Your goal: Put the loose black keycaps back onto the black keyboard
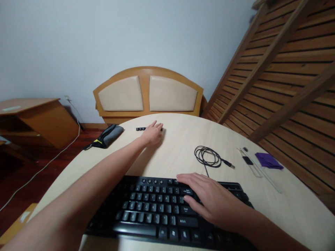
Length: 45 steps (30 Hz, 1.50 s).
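Observation:
A black keyboard [149, 208] lies at the front of the pale round table, partly hidden by my arms. Along its top row are several small squares [149, 181] that look like key sockets without caps; I cannot be sure. My left hand [154, 133] is stretched across to the far side of the table, its fingers extended over a short row of black keycaps [140, 129]. That hand hides part of the row, and its thumb does not show clearly. Resting on the right part of the keyboard is my right hand [209, 198], open, thumb and fingers apart.
Behind the keyboard lies a coiled black USB cable [208, 157]. To the right are a wire tool with a black grip [247, 160], a white stick [264, 170] and a folded purple cloth [268, 160]. A grey-and-black pouch [107, 136] sits at the left edge.

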Each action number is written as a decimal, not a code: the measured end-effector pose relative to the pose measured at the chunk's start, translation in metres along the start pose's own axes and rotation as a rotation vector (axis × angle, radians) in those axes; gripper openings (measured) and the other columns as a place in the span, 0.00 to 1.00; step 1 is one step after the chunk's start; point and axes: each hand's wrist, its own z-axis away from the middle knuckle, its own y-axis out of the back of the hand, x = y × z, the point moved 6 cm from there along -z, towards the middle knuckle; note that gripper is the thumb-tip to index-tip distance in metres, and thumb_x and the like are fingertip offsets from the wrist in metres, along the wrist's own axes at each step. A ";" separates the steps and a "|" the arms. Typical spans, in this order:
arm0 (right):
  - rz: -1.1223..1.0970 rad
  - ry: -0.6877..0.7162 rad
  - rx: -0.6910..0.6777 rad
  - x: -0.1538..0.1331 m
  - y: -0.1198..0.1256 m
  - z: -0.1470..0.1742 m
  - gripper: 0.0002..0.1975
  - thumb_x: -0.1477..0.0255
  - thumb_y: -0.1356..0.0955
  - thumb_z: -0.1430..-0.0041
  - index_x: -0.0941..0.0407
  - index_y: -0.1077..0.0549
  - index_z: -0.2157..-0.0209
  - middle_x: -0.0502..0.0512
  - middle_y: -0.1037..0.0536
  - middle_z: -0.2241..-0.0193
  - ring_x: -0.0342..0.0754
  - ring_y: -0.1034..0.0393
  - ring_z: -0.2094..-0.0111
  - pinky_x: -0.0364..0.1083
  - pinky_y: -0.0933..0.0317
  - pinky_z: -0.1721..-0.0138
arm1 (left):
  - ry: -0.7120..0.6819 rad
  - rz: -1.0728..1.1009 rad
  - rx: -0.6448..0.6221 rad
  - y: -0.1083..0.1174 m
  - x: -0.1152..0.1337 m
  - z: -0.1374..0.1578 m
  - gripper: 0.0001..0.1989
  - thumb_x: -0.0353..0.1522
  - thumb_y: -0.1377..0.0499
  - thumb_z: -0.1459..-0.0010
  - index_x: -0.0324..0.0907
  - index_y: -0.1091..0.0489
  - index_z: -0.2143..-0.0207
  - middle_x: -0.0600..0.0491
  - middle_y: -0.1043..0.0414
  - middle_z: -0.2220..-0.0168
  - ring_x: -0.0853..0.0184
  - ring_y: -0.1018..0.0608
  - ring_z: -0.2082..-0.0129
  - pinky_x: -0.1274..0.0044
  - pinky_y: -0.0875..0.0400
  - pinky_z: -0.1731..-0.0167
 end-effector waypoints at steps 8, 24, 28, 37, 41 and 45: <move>-0.009 0.000 0.004 -0.001 0.001 0.000 0.20 0.69 0.37 0.33 0.57 0.32 0.42 0.59 0.26 0.43 0.54 0.31 0.43 0.56 0.38 0.41 | -0.007 -0.029 -0.011 -0.015 0.003 -0.007 0.27 0.28 0.47 0.38 0.31 0.40 0.37 0.40 0.37 0.36 0.51 0.45 0.30 0.62 0.48 0.34; 0.048 0.025 0.017 0.001 -0.001 0.001 0.19 0.68 0.38 0.31 0.57 0.34 0.41 0.60 0.26 0.43 0.54 0.31 0.43 0.58 0.36 0.42 | -0.047 0.021 -0.056 0.022 0.046 0.106 0.12 0.25 0.45 0.40 0.40 0.21 0.59 0.46 0.21 0.59 0.59 0.20 0.59 0.71 0.27 0.57; 0.053 0.032 0.028 0.001 -0.002 0.000 0.19 0.69 0.38 0.32 0.57 0.33 0.42 0.61 0.26 0.44 0.54 0.31 0.44 0.58 0.36 0.42 | 0.054 -0.014 -0.083 0.031 0.051 0.136 0.12 0.23 0.47 0.40 0.35 0.22 0.65 0.42 0.22 0.65 0.55 0.19 0.65 0.69 0.26 0.64; 0.051 0.017 0.019 0.001 -0.002 -0.001 0.19 0.69 0.38 0.32 0.57 0.33 0.42 0.61 0.25 0.45 0.54 0.30 0.45 0.58 0.35 0.43 | 0.121 0.571 0.094 0.041 0.065 0.183 0.11 0.32 0.44 0.36 0.43 0.26 0.53 0.51 0.19 0.57 0.63 0.18 0.59 0.72 0.25 0.58; 0.062 0.013 0.013 0.001 -0.001 -0.001 0.19 0.69 0.38 0.33 0.57 0.32 0.43 0.61 0.25 0.45 0.54 0.29 0.45 0.58 0.34 0.44 | 0.152 0.798 0.011 0.028 0.065 0.191 0.09 0.33 0.41 0.38 0.45 0.25 0.56 0.54 0.19 0.58 0.64 0.18 0.59 0.72 0.25 0.55; 0.083 0.020 0.020 0.000 -0.002 -0.001 0.19 0.71 0.38 0.33 0.58 0.31 0.43 0.62 0.24 0.45 0.55 0.28 0.46 0.58 0.33 0.45 | 0.168 0.987 -0.002 0.022 0.064 0.190 0.09 0.33 0.40 0.39 0.45 0.24 0.56 0.54 0.19 0.56 0.64 0.19 0.56 0.71 0.25 0.52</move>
